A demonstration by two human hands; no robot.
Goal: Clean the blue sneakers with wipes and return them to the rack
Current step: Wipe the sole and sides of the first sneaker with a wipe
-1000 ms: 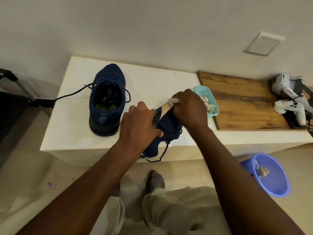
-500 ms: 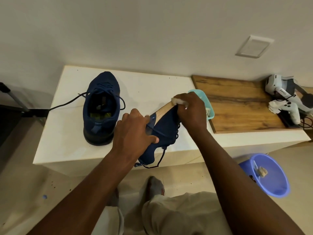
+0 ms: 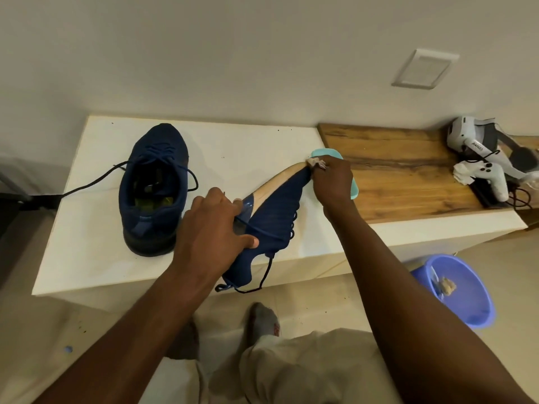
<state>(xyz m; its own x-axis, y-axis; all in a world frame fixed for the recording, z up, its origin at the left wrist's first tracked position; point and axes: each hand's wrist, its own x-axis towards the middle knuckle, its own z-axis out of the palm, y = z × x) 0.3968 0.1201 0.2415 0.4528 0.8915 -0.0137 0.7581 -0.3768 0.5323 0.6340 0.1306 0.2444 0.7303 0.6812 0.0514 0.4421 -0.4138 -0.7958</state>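
Observation:
One blue sneaker (image 3: 154, 185) stands upright on the white bench (image 3: 87, 228), toe to the wall, laces loose. The second blue sneaker (image 3: 274, 217) is tipped on its side over the bench's front edge, its tan sole facing left. My left hand (image 3: 213, 231) grips it at the heel end. My right hand (image 3: 331, 182) pinches a crumpled wipe (image 3: 315, 163) against the toe tip of the sole. A teal tray (image 3: 354, 186) sits mostly hidden behind my right hand.
A wooden board (image 3: 402, 173) lies on the bench's right part, with white handheld devices and cables (image 3: 484, 161) at its far end. A blue bin (image 3: 463, 293) holding a used wipe stands on the floor to the right. A black cord runs off the bench's left side.
The wipe in my right hand has slid along the sole toward the toe tip. The held sneaker now stretches out longer, and the camera has come closer.

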